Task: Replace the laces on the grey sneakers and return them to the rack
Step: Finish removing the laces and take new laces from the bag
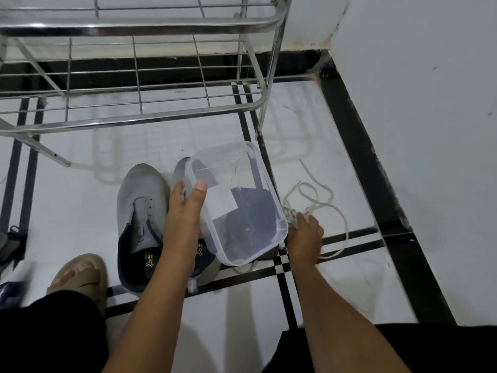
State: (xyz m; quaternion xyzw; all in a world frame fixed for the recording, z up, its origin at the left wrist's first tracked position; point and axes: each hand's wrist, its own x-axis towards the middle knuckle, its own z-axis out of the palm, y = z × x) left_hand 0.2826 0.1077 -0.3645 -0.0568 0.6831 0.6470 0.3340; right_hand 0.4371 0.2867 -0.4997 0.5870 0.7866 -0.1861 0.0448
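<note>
Two grey sneakers stand side by side on the floor, laces out; the left sneaker (142, 208) is in full view, the right sneaker (183, 170) is mostly hidden behind a clear plastic box (242, 211). My left hand (185, 211) grips the tilted box by its left rim, thumb on the wall. Dark items lie inside the box. My right hand (305, 235) is at the box's right corner and pinches a bunch of white laces (322, 200) that loop over the floor to the right.
A steel wire shoe rack (134, 103) stands just behind the sneakers, its lower shelves bare. A white wall (416, 117) with a black skirting closes the right side. My sandalled foot (78, 273) is at the lower left, with other shoes at the left edge.
</note>
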